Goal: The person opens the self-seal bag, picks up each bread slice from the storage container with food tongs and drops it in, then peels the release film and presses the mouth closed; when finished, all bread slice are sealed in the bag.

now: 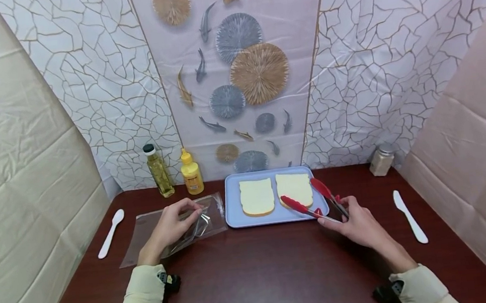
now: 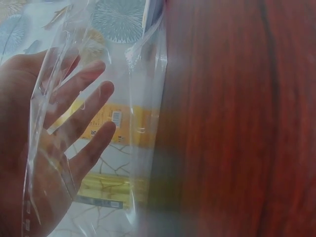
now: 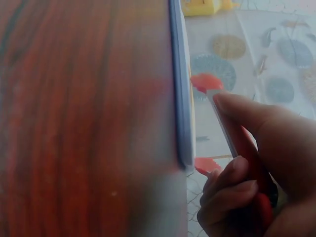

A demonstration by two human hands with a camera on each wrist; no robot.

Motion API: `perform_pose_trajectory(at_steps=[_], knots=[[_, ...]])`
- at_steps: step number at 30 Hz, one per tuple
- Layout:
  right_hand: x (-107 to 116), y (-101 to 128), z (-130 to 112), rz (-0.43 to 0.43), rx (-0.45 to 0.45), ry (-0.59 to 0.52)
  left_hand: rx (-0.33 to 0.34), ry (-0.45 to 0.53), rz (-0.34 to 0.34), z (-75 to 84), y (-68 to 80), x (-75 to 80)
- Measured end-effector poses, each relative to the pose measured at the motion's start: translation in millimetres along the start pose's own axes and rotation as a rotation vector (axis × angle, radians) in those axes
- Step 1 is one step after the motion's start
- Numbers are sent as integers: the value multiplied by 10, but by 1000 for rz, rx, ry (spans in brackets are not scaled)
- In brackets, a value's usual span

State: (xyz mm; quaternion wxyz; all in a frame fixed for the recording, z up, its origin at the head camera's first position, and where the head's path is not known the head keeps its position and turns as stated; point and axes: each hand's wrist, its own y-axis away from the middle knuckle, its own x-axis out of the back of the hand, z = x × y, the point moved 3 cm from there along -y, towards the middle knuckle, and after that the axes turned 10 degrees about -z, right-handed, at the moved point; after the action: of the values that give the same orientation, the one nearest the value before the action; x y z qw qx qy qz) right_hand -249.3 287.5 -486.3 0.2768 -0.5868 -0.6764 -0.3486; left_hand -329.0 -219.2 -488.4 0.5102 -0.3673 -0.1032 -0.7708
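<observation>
My left hand pinches the upper side of a clear plastic bag between thumb and forefinger. In the left wrist view three more fingers spread behind the see-through film. My right hand grips red-tipped tongs by their handles. The tongs' arms stand apart, one tip over the front of the right bread slice, the other at its right edge. A second bread slice lies to its left. Both slices rest flat on a light blue tray.
Behind the bag stand an oil bottle and a yellow mustard bottle. A white spoon lies far left, a white knife far right. A shaker stands at the back right, before the cloth backdrop.
</observation>
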Motion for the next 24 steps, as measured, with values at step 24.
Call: perform_pose_trajectory(at_steps=[24], knots=[[45, -148, -190, -100, -35, 149, 8, -19, -22, -7, -10, 23]])
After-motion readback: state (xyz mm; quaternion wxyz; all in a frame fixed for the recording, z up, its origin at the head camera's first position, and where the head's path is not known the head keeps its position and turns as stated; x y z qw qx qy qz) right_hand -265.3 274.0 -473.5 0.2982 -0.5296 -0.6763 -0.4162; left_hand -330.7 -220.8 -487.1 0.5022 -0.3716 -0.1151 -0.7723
